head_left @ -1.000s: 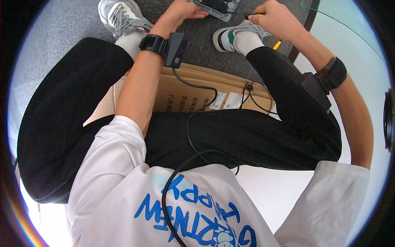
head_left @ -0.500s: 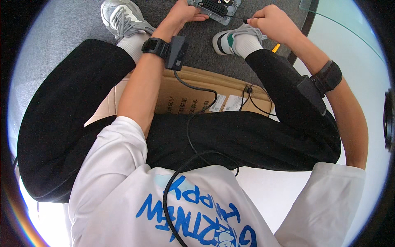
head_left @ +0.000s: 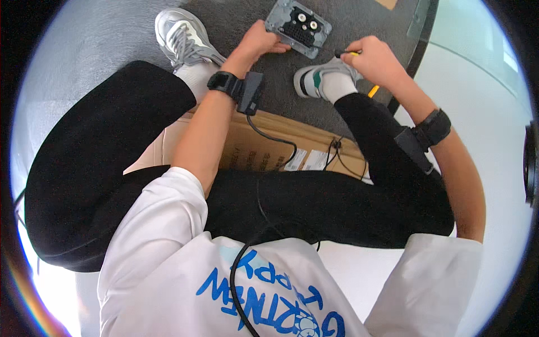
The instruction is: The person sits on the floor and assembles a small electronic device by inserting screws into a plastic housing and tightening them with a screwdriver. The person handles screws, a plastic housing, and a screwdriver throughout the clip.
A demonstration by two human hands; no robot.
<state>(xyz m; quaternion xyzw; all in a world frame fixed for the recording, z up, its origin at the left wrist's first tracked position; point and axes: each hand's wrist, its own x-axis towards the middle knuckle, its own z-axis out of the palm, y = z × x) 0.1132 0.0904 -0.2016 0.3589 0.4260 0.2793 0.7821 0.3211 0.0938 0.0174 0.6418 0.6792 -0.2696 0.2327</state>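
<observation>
At the top middle is a grey rectangular metal housing [head_left: 320, 40] with a black perforated centre and two round silver fittings. My left hand [head_left: 261, 42] grips its left lower edge, the fingers passing partly underneath. To the right, my right hand [head_left: 375, 60] is closed around a screwdriver [head_left: 350, 53] with a yellow and black handle. Its thin shaft points left to the housing's lower right edge; whether the tip touches is too small to tell.
My shoes stand on the dark grey surface [head_left: 269, 84], the left shoe [head_left: 182, 36] and the right shoe [head_left: 314, 80] on either side. A flat cardboard box [head_left: 247, 149] lies before my legs. Another yellow piece [head_left: 373, 91] shows beside my right ankle. A black cable [head_left: 275, 133] trails from my left wrist.
The housing now shows more fully, and it sits lower in view along with both hands and the shoes. The screwdriver's yellow handle has come into sight in my right hand.
</observation>
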